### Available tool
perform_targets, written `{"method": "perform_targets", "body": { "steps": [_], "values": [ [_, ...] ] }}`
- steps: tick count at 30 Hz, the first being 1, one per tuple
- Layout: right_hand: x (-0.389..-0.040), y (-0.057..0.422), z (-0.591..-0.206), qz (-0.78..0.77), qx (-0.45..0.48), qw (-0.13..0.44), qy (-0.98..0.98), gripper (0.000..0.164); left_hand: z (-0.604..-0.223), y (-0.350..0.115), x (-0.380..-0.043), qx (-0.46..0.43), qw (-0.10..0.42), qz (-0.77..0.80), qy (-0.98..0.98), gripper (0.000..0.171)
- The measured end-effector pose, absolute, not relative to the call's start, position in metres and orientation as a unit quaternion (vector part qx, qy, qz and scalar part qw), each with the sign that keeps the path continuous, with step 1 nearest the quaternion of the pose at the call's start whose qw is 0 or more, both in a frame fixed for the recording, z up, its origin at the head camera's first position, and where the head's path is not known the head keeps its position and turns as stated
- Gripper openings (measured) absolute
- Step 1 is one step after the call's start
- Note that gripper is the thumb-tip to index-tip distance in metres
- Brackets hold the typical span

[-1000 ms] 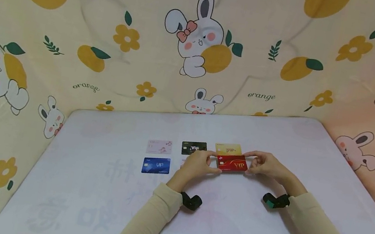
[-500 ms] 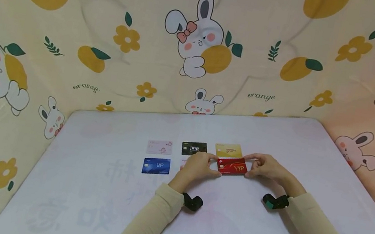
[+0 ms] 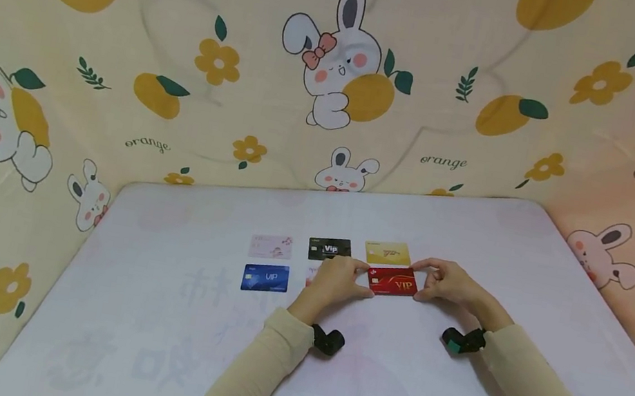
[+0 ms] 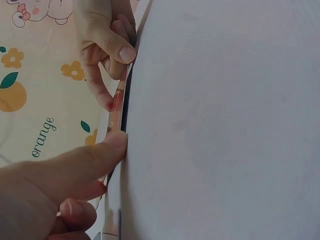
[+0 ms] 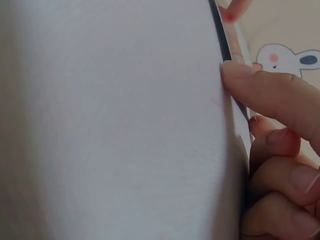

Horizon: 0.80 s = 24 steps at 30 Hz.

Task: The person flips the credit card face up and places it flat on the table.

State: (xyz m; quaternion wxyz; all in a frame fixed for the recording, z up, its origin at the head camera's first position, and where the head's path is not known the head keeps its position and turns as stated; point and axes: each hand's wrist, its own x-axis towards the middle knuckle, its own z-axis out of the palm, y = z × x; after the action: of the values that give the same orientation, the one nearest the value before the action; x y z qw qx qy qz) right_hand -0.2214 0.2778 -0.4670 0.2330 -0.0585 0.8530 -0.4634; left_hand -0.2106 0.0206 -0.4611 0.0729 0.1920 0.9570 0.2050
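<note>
A red VIP card (image 3: pixel 393 281) lies flat or nearly so on the table, just in front of a gold card (image 3: pixel 387 252). My left hand (image 3: pixel 333 281) holds its left end between thumb and index finger. At the opposite end, the thumb and index finger of my right hand (image 3: pixel 453 285) hold the right corners. Both wrist views catch the card only edge-on, with the left thumb (image 4: pixel 112 145) and the right thumb (image 5: pixel 240 75) at its near edge. Behind the left hand is a black Vip card (image 3: pixel 329 249); a pinkish card (image 3: pixel 312 273) is mostly covered by that hand.
Left of the hands lie a blue VIP card (image 3: pixel 265 278) and, behind it, a pale pink card (image 3: pixel 271 246). The white-covered table (image 3: pixel 147 310) ends at the back against a curtain (image 3: pixel 228 15) printed with rabbits and oranges.
Both hands have drawn the red card a little toward the person, so it covers less of the gold card than a second ago. Over the last half second they have hardly moved.
</note>
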Motion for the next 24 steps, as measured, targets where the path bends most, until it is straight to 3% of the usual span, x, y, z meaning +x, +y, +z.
{"method": "perform_targets", "body": {
  "steps": [24],
  "values": [
    [-0.219,0.277,-0.470,-0.500,-0.074,0.238,0.830,0.068,-0.462,0.026,-0.199,0.171,0.060,0.191,0.965,0.052]
  ]
}}
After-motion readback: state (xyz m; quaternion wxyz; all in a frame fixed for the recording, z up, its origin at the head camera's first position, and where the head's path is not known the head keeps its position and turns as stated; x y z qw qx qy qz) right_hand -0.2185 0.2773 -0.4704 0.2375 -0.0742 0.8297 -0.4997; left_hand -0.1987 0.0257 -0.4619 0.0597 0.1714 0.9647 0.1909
